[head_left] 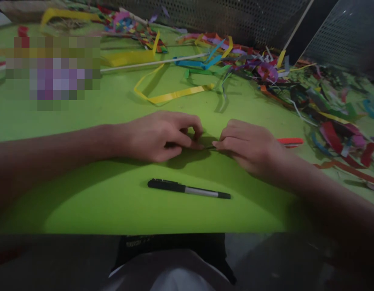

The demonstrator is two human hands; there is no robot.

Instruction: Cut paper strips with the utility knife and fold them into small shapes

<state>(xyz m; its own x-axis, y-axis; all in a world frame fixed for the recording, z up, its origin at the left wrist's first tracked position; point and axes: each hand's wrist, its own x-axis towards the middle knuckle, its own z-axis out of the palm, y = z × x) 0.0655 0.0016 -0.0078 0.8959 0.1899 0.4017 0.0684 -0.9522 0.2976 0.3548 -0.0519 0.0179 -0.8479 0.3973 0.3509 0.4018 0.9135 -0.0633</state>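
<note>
Both my hands meet low over the green tabletop. A thin dark strip [210, 147] spans the small gap between their fingertips; most of it is hidden by the fingers. My left hand [162, 135] pinches its left end with curled fingers. At the other end, the thumb and fingers of my right hand [247, 143] are closed on it. Nearer to me lies a black and grey pen [200, 191], its cap toward the left. A red object [291, 141] sticks out from behind my right hand, too covered to identify.
Yellow ribbon [181, 93] and blue ribbon [199, 62] lie beyond my hands, near a thin white stick [153, 63]. Heaps of coloured strips [265, 70] run along the back and right, before a perforated panel [235, 18]. The green table [99, 214] ends close to my lap.
</note>
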